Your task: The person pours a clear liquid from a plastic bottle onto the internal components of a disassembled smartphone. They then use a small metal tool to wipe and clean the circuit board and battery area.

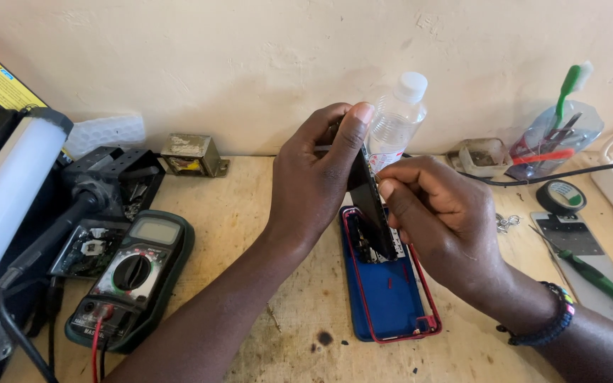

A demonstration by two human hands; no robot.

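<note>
Multimeter [130, 276] sits near the counter's [250, 206] left edge, untouched. Mid-counter: left hand [317, 174] is closed on the top edge of a dark phone panel [372, 202], tilted up on end out of the blue phone shell [384, 291] lying flat below. Right hand [438, 213] pinches the panel's right edge. Judgement: panel is thin, light, stiff but brittle, and probably tethered low down. Grip edges only, don't flex it.
</note>
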